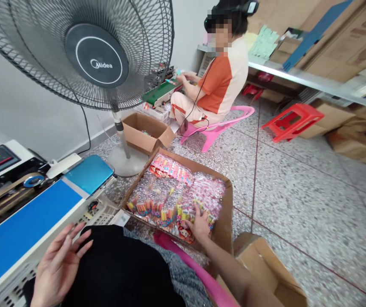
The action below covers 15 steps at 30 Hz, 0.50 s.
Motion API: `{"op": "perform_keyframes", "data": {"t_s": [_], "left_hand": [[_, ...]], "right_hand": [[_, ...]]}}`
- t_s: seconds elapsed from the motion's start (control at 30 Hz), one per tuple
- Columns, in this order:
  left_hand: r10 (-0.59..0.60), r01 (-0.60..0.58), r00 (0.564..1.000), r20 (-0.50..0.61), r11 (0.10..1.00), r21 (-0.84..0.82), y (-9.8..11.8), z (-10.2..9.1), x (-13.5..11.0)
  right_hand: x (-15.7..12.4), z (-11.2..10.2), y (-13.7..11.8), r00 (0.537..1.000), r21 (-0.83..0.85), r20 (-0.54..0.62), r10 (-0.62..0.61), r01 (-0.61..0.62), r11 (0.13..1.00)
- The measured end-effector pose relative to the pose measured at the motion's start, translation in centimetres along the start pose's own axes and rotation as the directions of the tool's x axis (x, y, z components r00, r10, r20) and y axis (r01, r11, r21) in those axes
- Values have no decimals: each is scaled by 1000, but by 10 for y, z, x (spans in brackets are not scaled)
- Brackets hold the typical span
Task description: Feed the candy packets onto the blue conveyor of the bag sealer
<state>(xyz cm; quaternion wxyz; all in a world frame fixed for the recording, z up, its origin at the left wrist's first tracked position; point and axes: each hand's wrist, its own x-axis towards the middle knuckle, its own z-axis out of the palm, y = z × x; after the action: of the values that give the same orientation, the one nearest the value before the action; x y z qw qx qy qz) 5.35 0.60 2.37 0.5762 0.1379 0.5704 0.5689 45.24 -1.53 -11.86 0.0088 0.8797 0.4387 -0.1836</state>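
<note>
My right hand reaches into an open cardboard box and rests on small shiny printed packets stacked in rows. Its fingers are spread on the packets at the near right of the box; whether any packet is gripped does not show. Pink, yellow and orange prints with cartoon figures mark the packets. My left hand hangs palm up over my lap, fingers apart, with nothing in it. Beside it runs a machine with a blue conveyor belt.
A large standing fan rises at the left. Another person sits on a pink chair by a green conveyor. Other cardboard boxes and a red stool stand on the speckled floor. A shelf lines the right.
</note>
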Motion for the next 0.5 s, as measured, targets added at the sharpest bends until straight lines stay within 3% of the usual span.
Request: {"op": "perform_keyframes", "data": {"t_s": [0.27,0.5], "left_hand": [[7,-7,1000,-12,1000,-10,0,-5,-1],[-10,10,1000,-30,1000,-4,-1,0,-3]], "right_hand": [[4,-8,7,996,-10,14,-90,90,996],[15,-15,9,989,1,111,-92,93,996]]}}
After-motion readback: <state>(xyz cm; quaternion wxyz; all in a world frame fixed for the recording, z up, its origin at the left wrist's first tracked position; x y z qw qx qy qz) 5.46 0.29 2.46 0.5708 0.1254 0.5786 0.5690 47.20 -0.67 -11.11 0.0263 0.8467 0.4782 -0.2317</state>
